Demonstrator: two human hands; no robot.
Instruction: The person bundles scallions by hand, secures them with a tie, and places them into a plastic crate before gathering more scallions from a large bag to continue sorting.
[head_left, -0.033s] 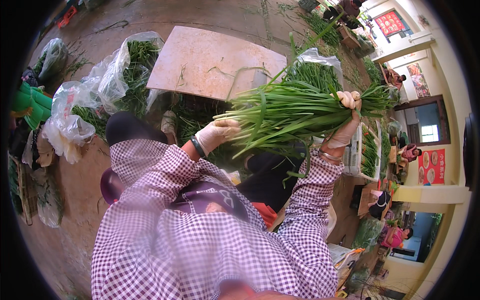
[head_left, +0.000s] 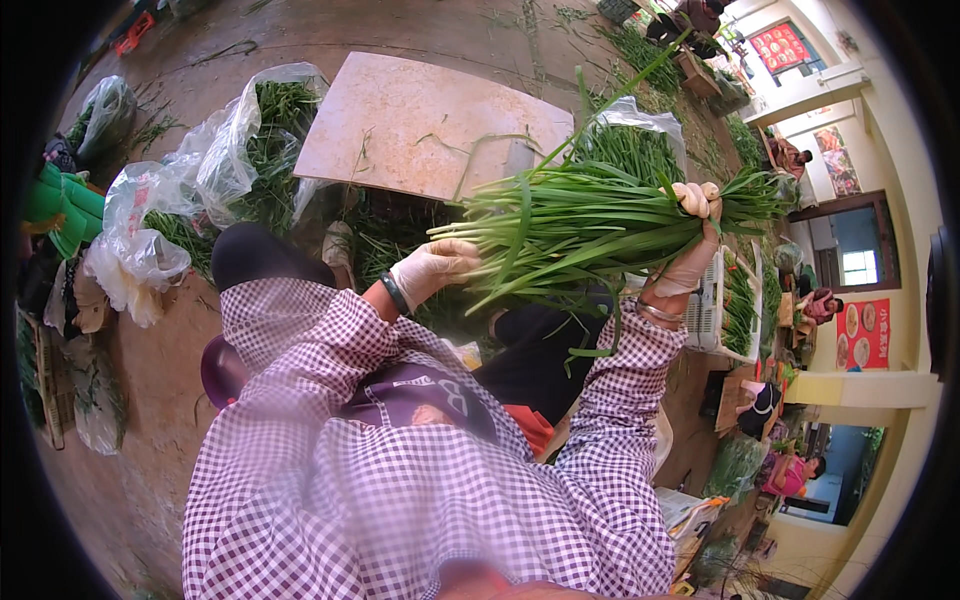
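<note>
A thick bunch of garlic chives (head_left: 590, 215), long flat green leaves with pale stem ends, lies across the air in front of me. Its pale ends point left. My right hand (head_left: 690, 225), in a thin whitish glove, wraps round the leafy part, with leaf tips sticking out beyond the fist. At the pale end, the gloved fingers of my left hand (head_left: 435, 272) are closed on some stems; the thumb side is partly hidden. A few loose leaves hang below the bunch, and one long leaf juts up and away.
Beyond the bunch stands a pale board (head_left: 430, 120) with scraps on it. Plastic bags of greens (head_left: 270, 140) sit to the left. A bag of chives (head_left: 630, 150) and a white crate (head_left: 708, 310) are at the right. Other people (head_left: 790, 473) sit farther off.
</note>
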